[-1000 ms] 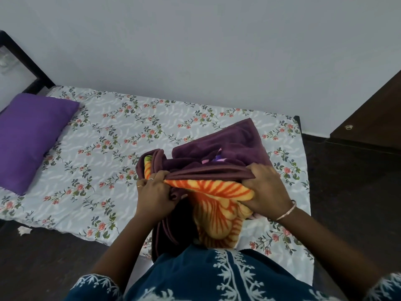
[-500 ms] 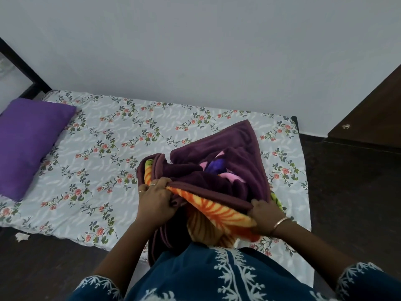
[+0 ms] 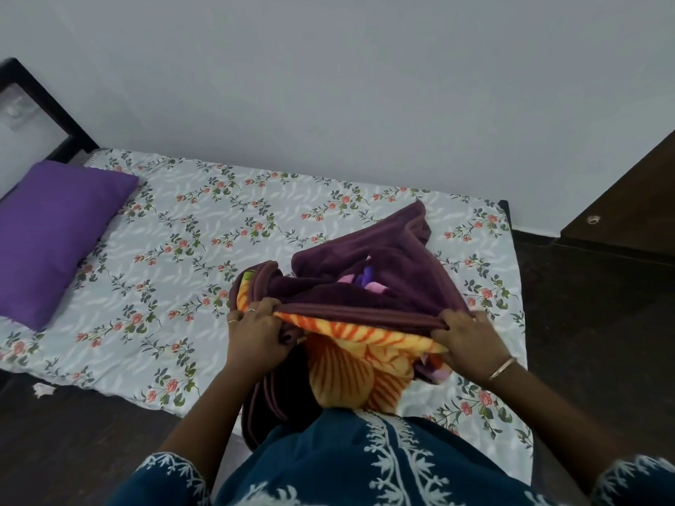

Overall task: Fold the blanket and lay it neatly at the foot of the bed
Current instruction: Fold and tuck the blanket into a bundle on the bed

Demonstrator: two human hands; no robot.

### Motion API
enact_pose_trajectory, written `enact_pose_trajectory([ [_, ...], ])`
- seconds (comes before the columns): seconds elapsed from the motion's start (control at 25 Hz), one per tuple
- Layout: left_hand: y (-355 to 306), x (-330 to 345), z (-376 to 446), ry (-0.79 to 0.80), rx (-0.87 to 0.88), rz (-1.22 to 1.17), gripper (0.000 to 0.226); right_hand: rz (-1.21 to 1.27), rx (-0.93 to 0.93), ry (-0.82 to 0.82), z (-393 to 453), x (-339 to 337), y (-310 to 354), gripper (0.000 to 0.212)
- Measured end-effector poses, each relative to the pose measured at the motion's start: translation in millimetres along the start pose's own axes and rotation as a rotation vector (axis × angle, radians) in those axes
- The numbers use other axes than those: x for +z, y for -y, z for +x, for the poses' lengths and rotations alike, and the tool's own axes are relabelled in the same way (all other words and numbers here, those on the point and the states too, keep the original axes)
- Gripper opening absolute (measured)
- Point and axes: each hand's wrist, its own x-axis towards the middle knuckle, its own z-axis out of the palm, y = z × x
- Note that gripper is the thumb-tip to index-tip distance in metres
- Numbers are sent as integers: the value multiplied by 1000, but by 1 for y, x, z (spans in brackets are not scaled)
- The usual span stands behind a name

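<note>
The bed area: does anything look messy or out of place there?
A small scrap of white paper or cloth lies on the dark floor beside the bed. The blanket is bunched, mid-fold.

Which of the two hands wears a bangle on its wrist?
The right hand, gripping the blanket edge, has a thin bangle at its wrist. The left hand has rings on its fingers only.

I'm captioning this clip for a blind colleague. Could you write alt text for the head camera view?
Both hands, left hand and right hand, grip the edge of a maroon blanket with an orange flower print, bunched on a floral-sheeted bed. A purple pillow lies at the far left, against a plain wall.
</note>
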Motion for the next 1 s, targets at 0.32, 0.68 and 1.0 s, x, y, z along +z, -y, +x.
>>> enact_pose_trajectory([
  [0.32, 14, 17, -20, 303, -115, 48, 57, 384, 26, 543, 3, 22, 28, 14],
  [0.68, -8, -79, 19, -205, -88, -775, 41, 1240, 217, -100, 51, -157, -51, 34],
  [1.0, -25, -57, 45, -235, -209, -353, 49, 1130, 685, -202, 81, -72, -31, 25],
])
